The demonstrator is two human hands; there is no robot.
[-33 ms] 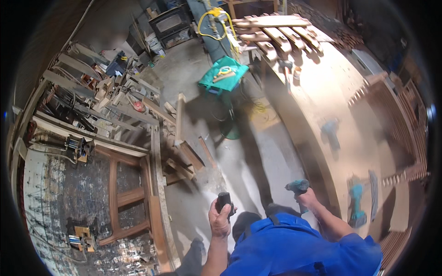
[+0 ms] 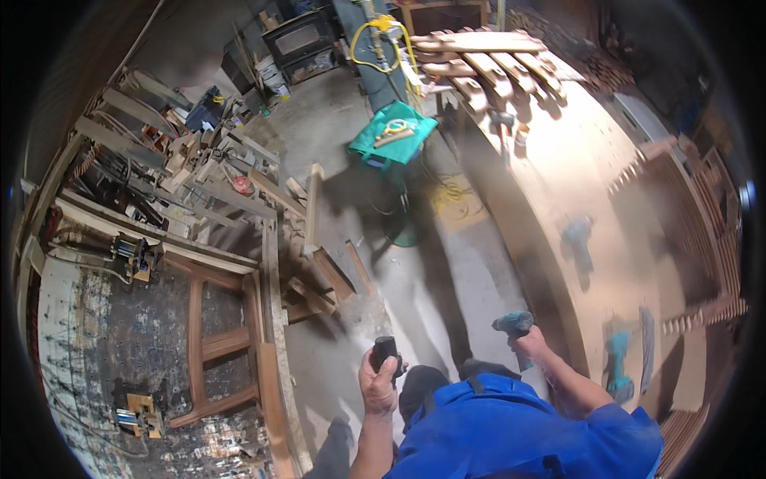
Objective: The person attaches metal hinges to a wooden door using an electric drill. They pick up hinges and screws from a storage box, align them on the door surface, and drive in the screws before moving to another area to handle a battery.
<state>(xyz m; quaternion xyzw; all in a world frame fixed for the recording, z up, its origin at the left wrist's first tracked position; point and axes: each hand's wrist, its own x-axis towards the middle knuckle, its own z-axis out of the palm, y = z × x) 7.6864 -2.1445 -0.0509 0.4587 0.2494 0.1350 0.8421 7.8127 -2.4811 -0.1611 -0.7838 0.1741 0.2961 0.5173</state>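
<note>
My left hand is raised over the floor, its fingers closed round a black block-shaped tool battery. In my right hand is a teal and dark cordless drill, gripped by its handle beside the workbench edge. The drill points left, and its lower end is partly hidden. Another teal cordless tool lies on the bench close to my right forearm. Farther along that bench lies a grey-teal drill, somewhat blurred.
The light workbench runs along my right, with shaped wooden pieces stacked at its far end and a mallet nearby. At left, a wooden frame lies on a dark worktable. A green cloth-covered stand and timber offcuts stand ahead.
The view has shifted slightly, so the bench and stand appear a little to the right and lower. Both hands keep their holds with almost no movement.
</note>
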